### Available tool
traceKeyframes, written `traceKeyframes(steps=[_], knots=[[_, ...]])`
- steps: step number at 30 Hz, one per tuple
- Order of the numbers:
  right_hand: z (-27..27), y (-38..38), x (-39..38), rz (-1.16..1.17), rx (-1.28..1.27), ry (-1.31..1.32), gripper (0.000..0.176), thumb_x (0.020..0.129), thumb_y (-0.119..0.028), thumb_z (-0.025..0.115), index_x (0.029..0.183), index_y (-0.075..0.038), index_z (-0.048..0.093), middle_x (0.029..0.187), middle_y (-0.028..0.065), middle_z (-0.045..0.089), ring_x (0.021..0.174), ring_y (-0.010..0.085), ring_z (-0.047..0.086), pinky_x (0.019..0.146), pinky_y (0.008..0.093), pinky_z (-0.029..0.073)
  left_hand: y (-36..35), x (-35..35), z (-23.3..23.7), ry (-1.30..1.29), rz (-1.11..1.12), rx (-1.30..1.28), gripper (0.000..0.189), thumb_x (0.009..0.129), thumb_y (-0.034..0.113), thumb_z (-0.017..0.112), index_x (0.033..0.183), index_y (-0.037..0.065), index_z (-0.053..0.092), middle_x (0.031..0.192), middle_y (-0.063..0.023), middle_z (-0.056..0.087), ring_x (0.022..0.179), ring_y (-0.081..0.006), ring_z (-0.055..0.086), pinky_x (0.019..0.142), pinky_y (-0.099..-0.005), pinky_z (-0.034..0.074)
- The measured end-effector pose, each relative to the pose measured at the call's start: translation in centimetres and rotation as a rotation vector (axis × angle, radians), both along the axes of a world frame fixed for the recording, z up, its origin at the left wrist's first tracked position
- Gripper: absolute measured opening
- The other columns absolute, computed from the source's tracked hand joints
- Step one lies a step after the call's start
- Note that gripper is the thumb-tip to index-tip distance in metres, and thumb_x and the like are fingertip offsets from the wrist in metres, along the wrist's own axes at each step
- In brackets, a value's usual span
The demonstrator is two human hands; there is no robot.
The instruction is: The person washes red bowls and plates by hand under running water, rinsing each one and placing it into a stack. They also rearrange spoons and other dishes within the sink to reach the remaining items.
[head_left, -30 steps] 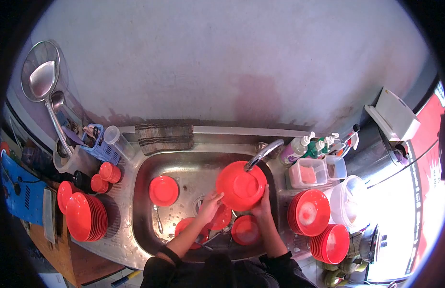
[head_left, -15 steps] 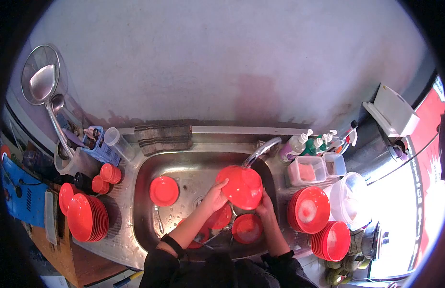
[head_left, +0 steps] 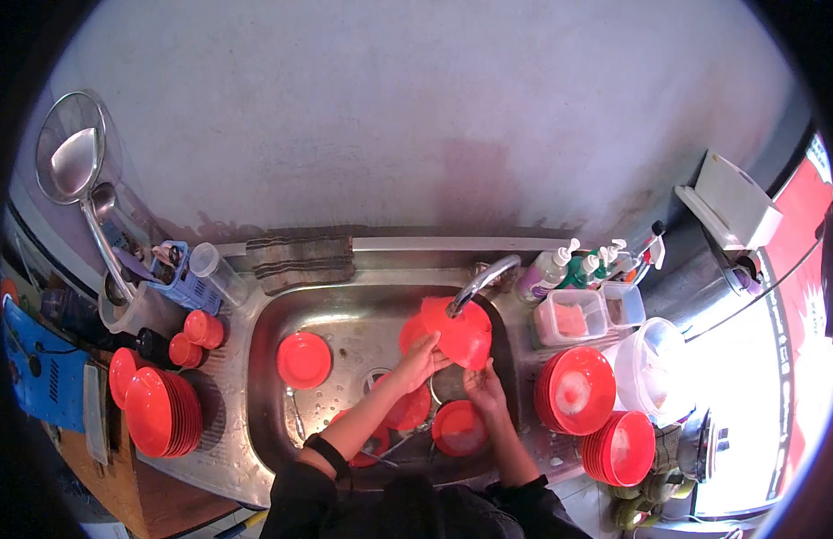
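Observation:
Under the curved metal faucet, a red bowl is tilted in the sink. My left hand grips its lower left edge, fingers closed on it. At the bowl's lower right edge is my right hand, its fingertips against the rim. Another red dish shows partly behind the bowl. A red plate lies at the sink's left, with a spoon below it. Several more red dishes and some cutlery lie near the front of the sink, partly hidden by my left forearm.
Stacked red plates and small red bowls stand on the left. On the right are red bowl stacks, clear tubs, pump bottles and a large clear container. A striped cloth lies behind the sink.
The bowl has turned and moved up under the faucet, which now overlaps it. My left hand has shifted slightly right, and another red dish has come into view behind the bowl.

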State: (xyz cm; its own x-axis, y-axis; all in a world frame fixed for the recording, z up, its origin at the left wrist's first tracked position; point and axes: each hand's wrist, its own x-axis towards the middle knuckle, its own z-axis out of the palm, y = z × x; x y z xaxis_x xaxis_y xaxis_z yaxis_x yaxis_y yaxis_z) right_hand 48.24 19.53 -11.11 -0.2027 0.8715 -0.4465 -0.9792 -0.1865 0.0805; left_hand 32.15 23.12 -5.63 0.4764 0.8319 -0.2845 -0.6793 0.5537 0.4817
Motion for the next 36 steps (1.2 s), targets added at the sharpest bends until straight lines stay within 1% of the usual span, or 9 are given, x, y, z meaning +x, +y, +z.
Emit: traceKeyframes(steps=[9, 12, 14, 16, 19, 25, 27, 32, 36], knots=[[1.0, -2.4, 2.1, 0.137, 0.080, -0.320, 0.025, 0.077, -0.023, 0.050, 0.097, -0.009, 0.051, 0.097, 0.0063, 0.055, 0.096, 0.0197, 0.049, 0.087, 0.0345, 0.035, -0.7, -0.1, 1.9, 0.207, 0.075, 0.115, 0.032, 0.078, 0.016, 0.051, 0.108, 0.008, 0.042, 0.102, -0.0058, 0.050, 0.092, -0.0145, 0.050, 0.076, -0.0303, 0.043], [4.5, -4.5, 2.6, 0.655, -0.086, -1.173, 0.027, 0.075, -0.020, 0.053, 0.099, -0.007, 0.052, 0.099, 0.0107, 0.054, 0.099, 0.0238, 0.046, 0.087, 0.0357, 0.035, -2.1, -1.8, 1.5, 0.466, 0.053, 0.259, 0.031, 0.077, 0.018, 0.052, 0.106, 0.008, 0.045, 0.101, -0.0054, 0.052, 0.092, -0.0156, 0.051, 0.075, -0.0312, 0.043], [8.0, -6.9, 2.4, 0.638, 0.337, -2.540, 0.029, 0.072, -0.014, 0.054, 0.099, -0.004, 0.052, 0.104, 0.0161, 0.049, 0.102, 0.0278, 0.043, 0.085, 0.0362, 0.035, -3.5, -3.6, 1.2, 0.622, 0.026, 0.409, 0.030, 0.077, 0.019, 0.052, 0.104, 0.009, 0.048, 0.099, -0.0053, 0.053, 0.092, -0.0174, 0.051, 0.074, -0.0325, 0.043], [12.5, -7.7, 2.7, 0.451, 0.485, -2.490, 0.031, 0.070, -0.012, 0.054, 0.099, -0.004, 0.051, 0.105, 0.0175, 0.046, 0.101, 0.0292, 0.043, 0.085, 0.0362, 0.035, -5.9, -5.5, 1.8, 1.560, -0.137, 0.854, 0.026, 0.073, 0.021, 0.053, 0.097, 0.013, 0.053, 0.094, -0.0045, 0.055, 0.091, -0.0197, 0.051, 0.077, -0.0361, 0.039], [15.6, -8.9, 3.4, 0.073, 0.380, -2.430, 0.030, 0.069, -0.011, 0.054, 0.098, -0.004, 0.053, 0.107, 0.0191, 0.045, 0.099, 0.0334, 0.042, 0.089, 0.0376, 0.031, -9.7, -8.4, 2.7, 2.016, -0.183, 1.238, 0.024, 0.068, 0.023, 0.053, 0.091, 0.015, 0.055, 0.090, -0.0037, 0.056, 0.087, -0.0199, 0.052, 0.079, -0.0384, 0.036], [13.3, -11.1, 7.4, 0.061, 0.087, -2.858, 0.040, 0.066, -0.013, 0.055, 0.104, -0.003, 0.047, 0.103, 0.0201, 0.047, 0.100, 0.0347, 0.042, 0.087, 0.0411, 0.030, -16.0, -15.8, 6.6, 2.189, 0.142, 1.124, 0.017, 0.069, 0.020, 0.052, 0.084, 0.012, 0.054, 0.079, -0.0033, 0.056, 0.079, -0.0197, 0.052, 0.077, -0.0386, 0.036], [15.7, -11.2, 6.8, 0.784, -0.137, -2.550, 0.032, 0.071, -0.010, 0.043, 0.102, -0.003, 0.050, 0.102, 0.0196, 0.049, 0.096, 0.0328, 0.045, 0.081, 0.0396, 0.034, -17.3, -18.1, 7.3, 2.110, 0.212, 1.005, 0.016, 0.068, 0.019, 0.054, 0.081, 0.009, 0.054, 0.077, -0.0054, 0.055, 0.077, -0.0216, 0.052, 0.075, -0.0377, 0.037], [10.5, -11.8, 9.3, 0.308, 0.036, -2.867, 0.034, 0.068, -0.011, 0.042, 0.100, -0.003, 0.050, 0.085, 0.0219, 0.054, 0.081, 0.0344, 0.051, 0.071, 0.0410, 0.039, -20.1, -21.8, 9.8, 1.684, 0.814, 0.563, 0.016, 0.066, 0.010, 0.057, 0.078, 0.000, 0.053, 0.074, -0.0136, 0.053, 0.072, -0.0287, 0.051, 0.065, -0.0337, 0.040], [10.1, -11.6, 10.5, 0.393, -0.057, -2.873, 0.030, 0.062, -0.014, 0.048, 0.089, -0.004, 0.056, 0.076, 0.0193, 0.056, 0.073, 0.0345, 0.053, 0.067, 0.0419, 0.039, -22.0, -24.4, 14.3, 2.447, 0.804, 0.508, 0.017, 0.073, 0.013, 0.049, 0.086, 0.003, 0.052, 0.085, -0.0108, 0.053, 0.081, -0.0274, 0.048, 0.077, -0.0395, 0.034]])
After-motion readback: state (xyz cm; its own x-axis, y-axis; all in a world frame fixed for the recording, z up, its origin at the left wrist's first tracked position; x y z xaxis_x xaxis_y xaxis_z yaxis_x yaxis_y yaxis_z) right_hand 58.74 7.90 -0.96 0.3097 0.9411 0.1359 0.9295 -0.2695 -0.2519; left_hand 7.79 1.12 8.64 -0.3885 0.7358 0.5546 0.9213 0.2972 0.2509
